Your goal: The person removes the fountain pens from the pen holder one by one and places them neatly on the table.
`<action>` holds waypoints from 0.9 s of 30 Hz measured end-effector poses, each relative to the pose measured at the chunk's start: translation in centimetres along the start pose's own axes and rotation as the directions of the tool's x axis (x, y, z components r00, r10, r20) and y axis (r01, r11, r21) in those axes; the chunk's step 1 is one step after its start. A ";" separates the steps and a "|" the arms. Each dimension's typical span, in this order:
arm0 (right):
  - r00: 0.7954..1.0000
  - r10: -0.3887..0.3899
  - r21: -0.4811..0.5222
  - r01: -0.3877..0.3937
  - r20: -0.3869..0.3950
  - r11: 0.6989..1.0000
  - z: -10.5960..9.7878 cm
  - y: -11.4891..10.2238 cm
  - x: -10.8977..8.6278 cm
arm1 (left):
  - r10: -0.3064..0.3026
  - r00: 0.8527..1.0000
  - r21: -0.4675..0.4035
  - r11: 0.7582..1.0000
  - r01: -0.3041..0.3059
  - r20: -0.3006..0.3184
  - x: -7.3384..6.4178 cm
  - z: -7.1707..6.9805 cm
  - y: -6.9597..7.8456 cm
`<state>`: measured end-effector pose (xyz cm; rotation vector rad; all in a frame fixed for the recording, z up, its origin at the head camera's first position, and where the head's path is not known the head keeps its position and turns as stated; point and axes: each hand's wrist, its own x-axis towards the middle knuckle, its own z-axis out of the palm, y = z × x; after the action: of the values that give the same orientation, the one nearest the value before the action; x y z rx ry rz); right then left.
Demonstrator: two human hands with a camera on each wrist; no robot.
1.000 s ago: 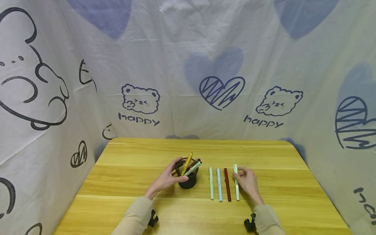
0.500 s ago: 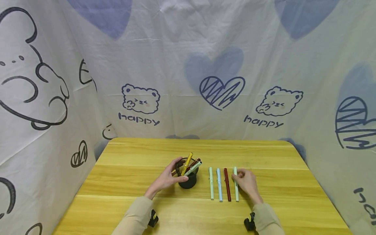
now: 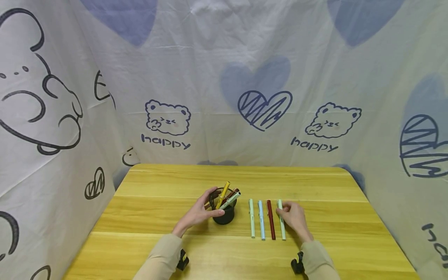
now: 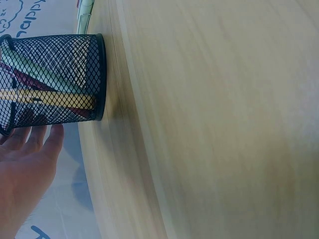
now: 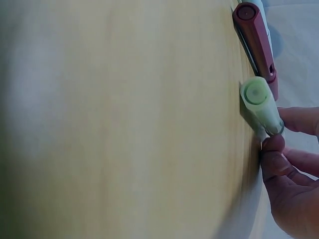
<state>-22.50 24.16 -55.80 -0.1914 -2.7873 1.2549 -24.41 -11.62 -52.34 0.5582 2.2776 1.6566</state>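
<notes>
My right hand [image 3: 294, 217] pinches a slim, pale green pen [image 3: 281, 221] between thumb and fingertips, close to its far end; the rest of its length runs from my fingers back toward me. Whether all of it touches the wood I cannot tell.

Just left of those fingertips lies a slim, dark red pen [image 3: 271, 219] with a clip, roughly parallel to the one I pinch. Farther left of them come a slim, light blue pen [image 3: 261, 220] and then a slim, light green pen [image 3: 252, 219], side by side and apart.

My left hand [image 3: 197, 214] holds a round, black wire-mesh pen holder [image 3: 224, 217], thumb on the near side by the rim, fingers reaching round the far side. Leaning inside it, between thumb and fingers, are a yellow pen [image 3: 223, 196], a reddish-brown pen [image 3: 235, 191] and a whitish-green pen [image 3: 231, 200].

Under both hands spreads the yellow wood-grain table [image 3: 224, 254]. Behind my wrists are beige sleeves [image 3: 159, 254], with a small black device at each cuff. Well beyond my fingertips hangs a white cloth [image 3: 210, 58] printed with blue hearts and bears.
</notes>
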 end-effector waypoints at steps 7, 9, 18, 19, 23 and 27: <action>1.000 -0.002 -0.007 0.002 0.001 1.000 -0.1 -0.2 0.0 | 0.003 1.000 0.006 1.000 -0.003 0.002 0.0 0.0 0.0; 1.000 -0.003 -0.010 0.003 0.002 1.000 -0.1 -0.2 0.0 | 0.002 1.000 0.007 1.000 -0.002 0.002 0.0 0.0 0.0; 1.000 -0.016 -0.021 0.016 0.018 1.000 -0.3 -0.3 -0.1 | 0.012 1.000 -0.004 1.000 -0.012 0.010 0.0 0.0 -0.1; 1.000 -0.017 -0.021 0.017 0.019 1.000 -0.3 -0.3 -0.1 | 0.014 1.000 -0.008 1.000 -0.014 0.011 0.0 0.0 -0.1; 1.000 -0.013 -0.014 0.013 0.021 1.000 -0.4 -0.4 -0.1 | 0.018 1.000 -0.018 1.000 -0.018 0.014 0.1 -0.1 -0.1; 1.000 -0.009 -0.009 0.009 0.011 1.000 -0.4 -0.6 -0.3 | 0.017 1.000 -0.014 1.000 -0.017 0.013 0.0 0.0 -0.1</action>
<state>-22.19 24.05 -55.13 -0.1729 -2.8002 1.2446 -24.44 -11.65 -52.39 0.5855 2.2565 1.6703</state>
